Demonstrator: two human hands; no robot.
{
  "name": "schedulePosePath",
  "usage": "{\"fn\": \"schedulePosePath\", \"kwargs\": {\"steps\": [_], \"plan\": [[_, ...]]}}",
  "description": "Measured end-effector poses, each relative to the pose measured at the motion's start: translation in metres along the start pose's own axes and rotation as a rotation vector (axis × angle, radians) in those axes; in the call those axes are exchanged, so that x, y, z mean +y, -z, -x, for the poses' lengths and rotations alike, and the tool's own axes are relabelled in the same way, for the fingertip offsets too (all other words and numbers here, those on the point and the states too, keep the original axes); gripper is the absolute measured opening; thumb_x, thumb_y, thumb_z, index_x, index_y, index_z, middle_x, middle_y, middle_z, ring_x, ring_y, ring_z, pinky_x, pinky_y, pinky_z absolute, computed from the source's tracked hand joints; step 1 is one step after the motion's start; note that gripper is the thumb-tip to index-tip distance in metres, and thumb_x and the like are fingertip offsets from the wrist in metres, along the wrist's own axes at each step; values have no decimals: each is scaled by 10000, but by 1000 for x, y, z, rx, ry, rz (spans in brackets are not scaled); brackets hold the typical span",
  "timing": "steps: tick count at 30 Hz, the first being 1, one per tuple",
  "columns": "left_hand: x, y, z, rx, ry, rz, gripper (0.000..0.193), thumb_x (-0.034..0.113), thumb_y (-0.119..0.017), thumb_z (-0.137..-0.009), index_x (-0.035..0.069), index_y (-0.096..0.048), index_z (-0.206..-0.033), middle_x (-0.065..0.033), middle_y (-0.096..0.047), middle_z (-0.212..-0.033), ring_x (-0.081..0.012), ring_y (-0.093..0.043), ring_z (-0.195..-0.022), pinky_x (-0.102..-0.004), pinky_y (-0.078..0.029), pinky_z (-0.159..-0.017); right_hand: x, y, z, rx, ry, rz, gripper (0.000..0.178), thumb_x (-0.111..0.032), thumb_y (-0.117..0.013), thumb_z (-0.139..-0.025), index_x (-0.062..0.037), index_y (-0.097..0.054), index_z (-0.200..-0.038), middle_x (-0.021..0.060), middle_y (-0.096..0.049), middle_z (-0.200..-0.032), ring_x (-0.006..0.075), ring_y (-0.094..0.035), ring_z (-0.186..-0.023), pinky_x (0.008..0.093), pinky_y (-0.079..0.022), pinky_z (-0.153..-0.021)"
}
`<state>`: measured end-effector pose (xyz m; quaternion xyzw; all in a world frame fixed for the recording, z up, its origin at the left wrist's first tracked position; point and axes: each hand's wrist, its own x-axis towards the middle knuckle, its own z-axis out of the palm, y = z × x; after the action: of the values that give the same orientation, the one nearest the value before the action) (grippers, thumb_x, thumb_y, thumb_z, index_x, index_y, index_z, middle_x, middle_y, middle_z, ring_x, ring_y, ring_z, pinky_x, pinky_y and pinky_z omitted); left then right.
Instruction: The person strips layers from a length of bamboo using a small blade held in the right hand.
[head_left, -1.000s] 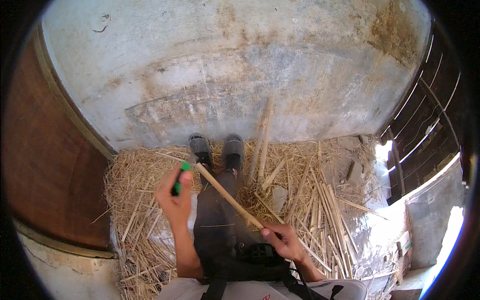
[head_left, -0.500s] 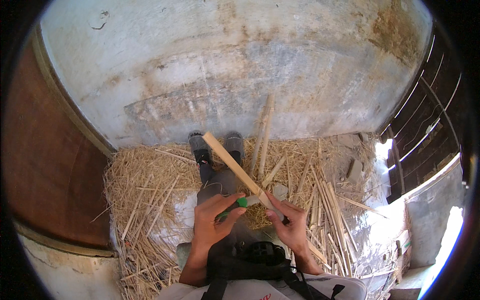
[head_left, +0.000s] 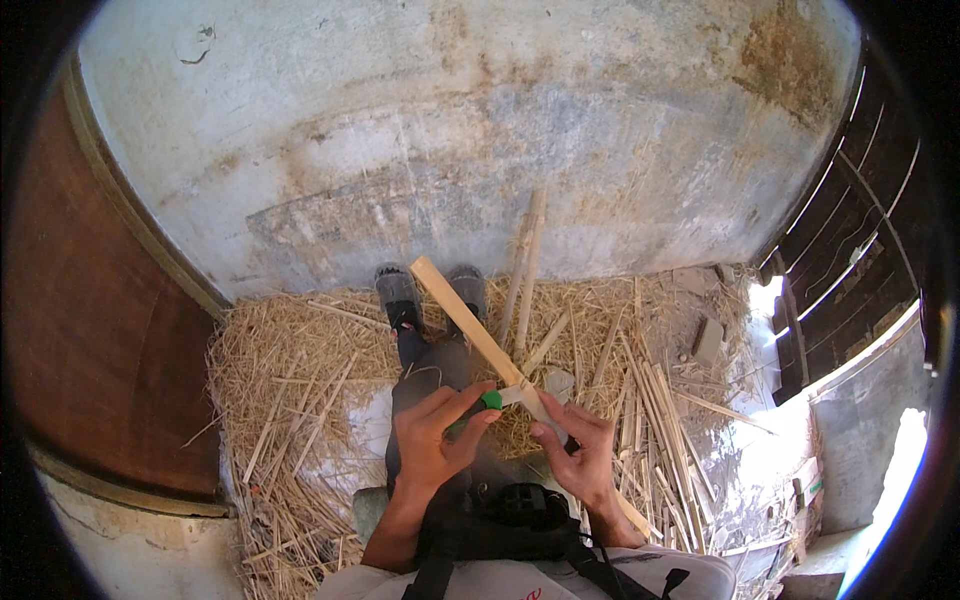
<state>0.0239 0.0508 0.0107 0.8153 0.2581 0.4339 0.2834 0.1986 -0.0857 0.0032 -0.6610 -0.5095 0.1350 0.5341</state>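
Observation:
My left hand [head_left: 432,430] pinches a small green rounded thing [head_left: 491,400] between thumb and fingers. From it a short pale strip [head_left: 512,395] reaches to a flat bamboo stick [head_left: 465,322]; whether this is tape or a blade, I cannot tell. My right hand [head_left: 583,450] grips the lower part of the stick, where it looks whitish grey, with a dark spot beside the palm. The stick slants up and left, its far end above my shoes [head_left: 466,290]. Whatever lies inside my left palm is hidden by the fingers.
Straw and bamboo slivers [head_left: 290,420] cover the floor, with a pile of long strips [head_left: 665,430] at the right. Two poles [head_left: 530,270] lean on the stained wall [head_left: 420,150]. A brick-like block [head_left: 708,340] lies at right; a brown panel [head_left: 110,300] stands at left.
My left hand has shifted slightly right and up with the green thing, closer to the stick. More of the pale strip shows. The stick's far end has moved a little up and right.

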Motion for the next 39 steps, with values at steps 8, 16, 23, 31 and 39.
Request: {"fn": "schedulePosePath", "kwargs": {"steps": [8,16,23,31,39], "plan": [[-14,23,-24,247,17,-122,284,150,-851,-897,54,-811,-1161,-120,-715,-812,-230,-655,-652,-356,-485,-587,-6,-6,12,-21,-56,-19,371,-56,-823,-897,36,-764,-1252,189,-727,-834,191,-652,-664,309,-493,-627],[-80,65,-40,552,137,-177,303,284,-710,-1060,-6,-754,-1136,-57,-654,-812,-134,-552,-643,-302,-415,-593,35,-11,32,-135,50,-15,405,-107,-815,-919,1,-752,-1304,215,-760,-906,228,-686,-664,333,-520,-632],[-64,61,-6,467,417,402,356,384,-549,-1147,38,-604,-1087,2,-442,-741,-82,-410,-626,-307,-364,-581,28,12,2,-219,65,254,425,-179,-806,-938,-86,-756,-1351,161,-716,-817,260,-652,-605,375,-516,-590],[17,47,-13,-58,-33,-333,499,368,-830,-928,17,-591,-1191,-168,-618,-1120,-364,-613,-1061,-457,-487,-922,34,26,-48,-556,220,446,458,-278,-738,-949,-205,-727,-1401,128,-689,-868,363,-708,-778,488,-557,-677],[-8,38,-8,-357,318,-322,454,309,-820,-957,3,-566,-1175,-184,-728,-995,-399,-695,-855,-483,-547,-775,12,22,-83,-416,428,484,380,-262,-761,-935,-167,-776,-1303,123,-718,-966,363,-722,-877,468,-576,-758]]}}
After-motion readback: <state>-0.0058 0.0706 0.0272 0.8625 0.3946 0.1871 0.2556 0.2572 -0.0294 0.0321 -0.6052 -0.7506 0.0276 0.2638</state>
